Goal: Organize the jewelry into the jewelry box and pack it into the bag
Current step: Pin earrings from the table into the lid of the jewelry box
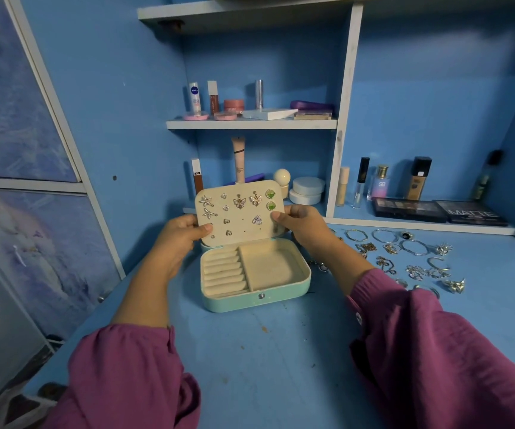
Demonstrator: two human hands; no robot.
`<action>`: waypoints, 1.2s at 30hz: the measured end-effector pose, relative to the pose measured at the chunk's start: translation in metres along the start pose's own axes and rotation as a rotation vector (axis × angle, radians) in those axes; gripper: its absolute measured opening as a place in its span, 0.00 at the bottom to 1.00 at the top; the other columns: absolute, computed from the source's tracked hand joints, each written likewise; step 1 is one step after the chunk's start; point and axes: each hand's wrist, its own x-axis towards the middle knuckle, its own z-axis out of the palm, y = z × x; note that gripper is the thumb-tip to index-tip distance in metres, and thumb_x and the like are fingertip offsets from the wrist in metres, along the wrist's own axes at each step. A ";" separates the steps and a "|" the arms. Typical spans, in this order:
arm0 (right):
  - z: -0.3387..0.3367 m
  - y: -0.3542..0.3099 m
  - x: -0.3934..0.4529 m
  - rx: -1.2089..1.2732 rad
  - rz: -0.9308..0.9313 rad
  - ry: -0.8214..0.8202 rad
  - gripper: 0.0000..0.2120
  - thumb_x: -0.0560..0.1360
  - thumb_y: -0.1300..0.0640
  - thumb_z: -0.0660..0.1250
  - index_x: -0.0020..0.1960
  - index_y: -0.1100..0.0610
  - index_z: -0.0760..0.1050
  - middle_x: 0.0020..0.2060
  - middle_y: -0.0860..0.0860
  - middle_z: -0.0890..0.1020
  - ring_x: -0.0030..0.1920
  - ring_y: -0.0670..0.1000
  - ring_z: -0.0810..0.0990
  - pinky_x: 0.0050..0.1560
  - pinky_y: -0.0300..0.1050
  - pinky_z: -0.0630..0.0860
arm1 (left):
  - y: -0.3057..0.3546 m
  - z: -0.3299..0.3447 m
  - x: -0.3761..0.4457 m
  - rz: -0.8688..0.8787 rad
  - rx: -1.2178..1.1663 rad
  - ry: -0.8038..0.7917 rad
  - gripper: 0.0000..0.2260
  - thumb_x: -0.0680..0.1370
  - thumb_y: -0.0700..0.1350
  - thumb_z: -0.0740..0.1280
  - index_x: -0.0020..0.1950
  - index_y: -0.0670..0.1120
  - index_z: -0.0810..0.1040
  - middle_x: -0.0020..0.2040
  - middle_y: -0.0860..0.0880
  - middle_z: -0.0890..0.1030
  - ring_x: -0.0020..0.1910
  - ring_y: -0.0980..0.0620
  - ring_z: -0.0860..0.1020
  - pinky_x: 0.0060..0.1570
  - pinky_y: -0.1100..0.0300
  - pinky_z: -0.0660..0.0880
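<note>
Mid-tabletop, open mint jewelry box (254, 300) with both hands, left hand (179, 235) and right hand (304, 226), pinching its earring-studded lid panel (239, 212) edges; ring rolls and tray bare, loose bracelets and rings (411, 258) near right edge unpacked, no bag visible.

I see both hands, left hand (181, 235) and right hand (304, 226), pinching the cream earring panel (239, 212) upright over the open mint-green jewelry box (254, 301) mid-tabletop.
</note>
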 end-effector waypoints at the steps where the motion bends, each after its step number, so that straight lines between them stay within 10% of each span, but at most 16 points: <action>1: 0.001 0.002 0.001 -0.003 -0.018 0.018 0.05 0.78 0.58 0.66 0.44 0.58 0.77 0.35 0.49 0.80 0.32 0.41 0.76 0.36 0.32 0.73 | -0.001 0.000 0.000 0.004 0.006 0.007 0.09 0.78 0.33 0.64 0.56 0.40 0.78 0.46 0.48 0.82 0.32 0.64 0.80 0.29 0.73 0.72; 6: 0.004 0.010 0.005 -0.094 -0.063 0.137 0.05 0.78 0.59 0.65 0.45 0.54 0.78 0.36 0.47 0.82 0.38 0.46 0.78 0.46 0.43 0.76 | -0.001 0.002 -0.002 0.035 0.072 0.091 0.05 0.77 0.34 0.66 0.49 0.42 0.79 0.38 0.50 0.80 0.27 0.63 0.77 0.28 0.72 0.70; 10: 0.004 0.012 0.005 -0.219 -0.054 0.156 0.10 0.79 0.62 0.61 0.56 0.57 0.79 0.40 0.48 0.82 0.33 0.38 0.75 0.34 0.27 0.70 | -0.009 0.005 0.005 0.059 0.180 0.228 0.06 0.79 0.39 0.64 0.53 0.43 0.79 0.36 0.51 0.77 0.31 0.55 0.69 0.33 0.63 0.67; 15: 0.008 0.016 0.006 -0.316 -0.044 0.201 0.14 0.79 0.60 0.62 0.63 0.60 0.77 0.52 0.55 0.83 0.35 0.42 0.73 0.32 0.30 0.66 | -0.021 0.013 0.011 0.098 0.262 0.349 0.11 0.78 0.39 0.64 0.37 0.48 0.77 0.40 0.46 0.78 0.38 0.50 0.73 0.44 0.57 0.72; 29: 0.003 0.015 -0.002 -0.365 0.011 0.274 0.11 0.78 0.61 0.65 0.57 0.62 0.81 0.48 0.57 0.84 0.30 0.42 0.71 0.26 0.27 0.66 | -0.027 0.018 0.010 0.050 0.325 0.353 0.08 0.75 0.37 0.66 0.37 0.46 0.76 0.35 0.44 0.76 0.36 0.49 0.73 0.39 0.55 0.72; 36: -0.004 0.011 -0.014 -0.364 0.043 0.322 0.10 0.76 0.61 0.65 0.52 0.60 0.83 0.46 0.55 0.84 0.41 0.48 0.76 0.39 0.40 0.73 | -0.025 0.025 0.003 0.057 0.366 0.342 0.08 0.75 0.37 0.66 0.36 0.45 0.76 0.35 0.45 0.76 0.36 0.49 0.73 0.39 0.56 0.72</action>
